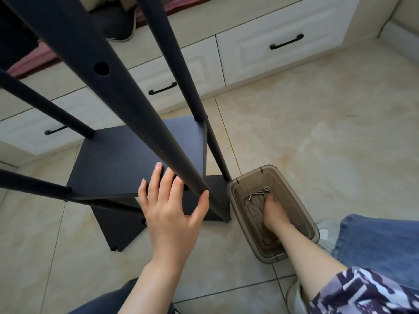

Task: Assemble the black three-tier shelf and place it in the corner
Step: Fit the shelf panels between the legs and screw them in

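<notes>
- The left hand's (172,214) fingers (156,177) are lying nearly straight and spread, with their tips resting on the shelf's upper board (140,162).
- Its thumb is touching the near post (136,105) from the right, so the post is passing between thumb and forefinger; the hand is bracing it loosely, not gripping it.
- The right hand (275,214) is reaching down into a brown see-through bin (290,196), fingertips pointing at the screws (257,194) on its bottom.
- Those fingers are hidden behind the back of the hand, so one cannot tell whether they are pinching a screw.
- The bin is sitting on the floor (328,132), just beside the shelf's right-hand corner.
- The black shelf is standing part-built on the tiles, with the upper board and a lower board (118,225) fitted and four posts rising toward the camera.
- The near post is showing a round hole high on its side.
- The shelf is standing close in front of a row of white drawers (283,23) with black handles.
- A jeans leg (374,241) and a pale shoe (326,232) are showing to the right of the bin, and a patterned sleeve (367,291) is covering the right upper arm.
</notes>
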### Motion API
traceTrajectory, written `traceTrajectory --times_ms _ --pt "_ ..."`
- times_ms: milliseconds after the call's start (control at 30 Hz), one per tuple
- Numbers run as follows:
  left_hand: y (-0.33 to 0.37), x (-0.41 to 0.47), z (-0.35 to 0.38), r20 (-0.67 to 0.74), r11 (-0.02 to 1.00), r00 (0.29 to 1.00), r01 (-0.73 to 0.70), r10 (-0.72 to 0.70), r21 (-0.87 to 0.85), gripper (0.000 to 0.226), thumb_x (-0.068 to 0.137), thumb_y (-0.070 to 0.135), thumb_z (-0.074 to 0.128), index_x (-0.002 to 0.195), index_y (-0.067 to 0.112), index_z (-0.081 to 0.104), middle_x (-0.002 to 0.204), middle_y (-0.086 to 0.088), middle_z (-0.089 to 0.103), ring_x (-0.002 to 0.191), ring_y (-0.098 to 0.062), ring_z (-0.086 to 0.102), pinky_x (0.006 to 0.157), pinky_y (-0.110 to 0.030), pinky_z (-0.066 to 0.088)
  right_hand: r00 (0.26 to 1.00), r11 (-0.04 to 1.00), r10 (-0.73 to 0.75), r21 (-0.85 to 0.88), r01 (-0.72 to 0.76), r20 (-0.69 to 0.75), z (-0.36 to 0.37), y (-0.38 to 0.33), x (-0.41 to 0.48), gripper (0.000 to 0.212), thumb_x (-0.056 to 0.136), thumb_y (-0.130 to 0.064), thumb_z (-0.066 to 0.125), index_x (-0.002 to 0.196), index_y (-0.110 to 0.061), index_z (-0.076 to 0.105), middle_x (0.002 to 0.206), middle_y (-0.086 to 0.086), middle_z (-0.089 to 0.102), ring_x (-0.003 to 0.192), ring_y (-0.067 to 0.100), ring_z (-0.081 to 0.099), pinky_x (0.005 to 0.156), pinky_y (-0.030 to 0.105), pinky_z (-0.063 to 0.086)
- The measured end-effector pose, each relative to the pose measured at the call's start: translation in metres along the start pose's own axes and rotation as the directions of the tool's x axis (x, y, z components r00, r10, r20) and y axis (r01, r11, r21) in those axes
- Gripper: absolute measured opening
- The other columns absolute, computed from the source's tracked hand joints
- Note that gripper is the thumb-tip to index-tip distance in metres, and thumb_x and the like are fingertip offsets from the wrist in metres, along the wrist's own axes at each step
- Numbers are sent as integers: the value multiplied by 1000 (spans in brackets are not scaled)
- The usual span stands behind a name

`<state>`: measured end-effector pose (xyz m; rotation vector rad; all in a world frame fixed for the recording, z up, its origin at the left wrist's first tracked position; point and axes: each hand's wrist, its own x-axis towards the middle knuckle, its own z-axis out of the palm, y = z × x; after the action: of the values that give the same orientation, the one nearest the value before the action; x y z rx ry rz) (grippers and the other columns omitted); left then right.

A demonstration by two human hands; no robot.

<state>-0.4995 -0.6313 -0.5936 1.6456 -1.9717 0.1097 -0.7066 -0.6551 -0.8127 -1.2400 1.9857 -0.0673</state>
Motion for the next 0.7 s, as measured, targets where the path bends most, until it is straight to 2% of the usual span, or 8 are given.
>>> traceTrajectory --times_ms 67,133,200,400,500,567,633,700 --pt "0 0 1 -6 1000 1000 1 -1 2 50 91 43 55 126 9 67 138 -8 61 141 -34 45 120 -53 19 999 999 23 47 -24 25 -1 0 0 44 94 -1 46 138 -2 42 131 22 56 121 39 55 96 40 48" --pt "0 0 1 -2 1000 1000 7 -7 4 50 91 43 55 126 9 67 138 -8 62 141 -35 45 120 -54 19 998 994 30 103 -35 57 -4 -1 -2 22 94 -7 55 115 -2 58 121 19 62 113 35 59 87 33 49" --pt "2 1 -1 13 1000 1000 16 -16 6 51 91 44 54 125 9 68 138 -8 62 141 -34 45 120 -54 20 997 979 26 198 -39 66 -8 -4 -7 7 92 -15 63 95 -9 60 109 14 66 100 30 61 77 28 44" --pt "10 2 -14 90 981 988 135 -123 -142 52 93 45 63 136 15 61 150 2 52 152 -17 27 127 -38 2 999 826 23 562 -40 37 -25 -29 -40 4 92 -14 64 92 -11 68 87 7 70 84 23 67 81 36 56" --pt "17 -6 -16 31 918 965 258 -261 -301 69 86 26 78 147 14 48 154 9 41 153 -8 18 126 -32 8 991 633 106 763 -132 84 -37 -42 -67 15 93 -8 62 80 -7 70 70 7 68 67 20 65 63 30 54" --pt "26 -16 -16 -25 850 933 315 -358 -423 72 85 13 80 148 17 45 151 13 40 152 -6 21 123 -32 20 979 405 131 892 -199 159 -45 -52 -90 8 95 -8 61 96 -3 68 80 12 68 70 19 65 60 26 53" --pt "33 -27 -16 -95 783 896 322 -434 -533 60 85 6 76 137 20 49 139 13 46 143 -10 37 117 -28 30 981 215 125 961 -175 151 -54 -64 -112 11 97 -7 59 105 -3 65 86 13 67 73 18 64 61 25 54" --pt "37 -31 -18 -98 673 823 383 -560 -632 40 86 10 72 117 24 49 119 12 49 122 -11 50 105 -20 37 991 134 91 985 -106 94 -64 -78 -133 11 97 -5 58 106 -5 64 87 11 66 72 16 65 60 24 55"
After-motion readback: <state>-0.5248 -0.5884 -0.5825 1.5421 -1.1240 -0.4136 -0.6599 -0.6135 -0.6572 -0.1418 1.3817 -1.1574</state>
